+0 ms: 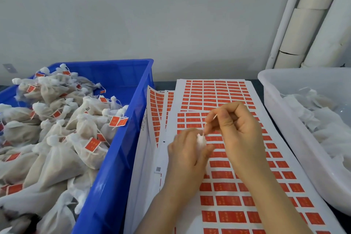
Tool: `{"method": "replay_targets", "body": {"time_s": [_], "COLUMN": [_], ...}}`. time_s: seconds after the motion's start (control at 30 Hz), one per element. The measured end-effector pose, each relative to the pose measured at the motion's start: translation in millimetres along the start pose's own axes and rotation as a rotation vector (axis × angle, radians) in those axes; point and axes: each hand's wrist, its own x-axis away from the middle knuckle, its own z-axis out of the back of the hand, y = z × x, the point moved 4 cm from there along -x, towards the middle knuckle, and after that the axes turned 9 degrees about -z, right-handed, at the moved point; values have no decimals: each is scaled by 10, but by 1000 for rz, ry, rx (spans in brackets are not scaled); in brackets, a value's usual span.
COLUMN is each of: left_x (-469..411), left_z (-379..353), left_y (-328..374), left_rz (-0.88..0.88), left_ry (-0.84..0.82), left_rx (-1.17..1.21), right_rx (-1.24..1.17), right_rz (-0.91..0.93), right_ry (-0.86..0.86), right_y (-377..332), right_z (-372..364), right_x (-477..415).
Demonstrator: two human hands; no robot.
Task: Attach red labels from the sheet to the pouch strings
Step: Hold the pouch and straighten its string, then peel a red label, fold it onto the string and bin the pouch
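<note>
Small white pouch (pixel 201 140) bunched in the left hand (pixel 187 151), fingers curled round it, only the gathered top peeping out; held just above the label sheet (pixel 190 213), mid-table; thin string (pixel 204 133) running up from the pouch into the right hand (pixel 236 129), pinched between thumb and forefinger, remaining fingers curled into the palm; both hands close together, slightly blurred; below them, rows of red labels (pixel 228 216) across white backing, further sheets (pixel 157 112) fanned underneath and off to the left; on the left, right up against the sheets, a blue crate (pixel 121 138) heaped with labelled pouches (pixel 57 125), red tags dangling on their strings; on the right, a white tub (pixel 281 112) with plain white pouches (pixel 322 125) lying inside; dark tabletop (pixel 165 83) showing only as a strip at the back; behind it all, a bare pale grey wall (pixel 152 15); white pipes (pixel 313 15) climbing the right-hand corner.
</note>
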Motion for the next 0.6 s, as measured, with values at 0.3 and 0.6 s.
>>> {"method": "replay_targets", "body": {"time_s": [0.3, 0.6], "left_x": [71, 75], "left_z": [95, 49], "left_y": [182, 66], "left_rz": [518, 817], "left_ry": [-158, -4], "left_rx": [1055, 1843], "right_rx": [-35, 159], "right_rz": [25, -76], "right_ry": [-50, -165], "right_y": [0, 96], "right_z": [8, 10], "right_x": [17, -19]}}
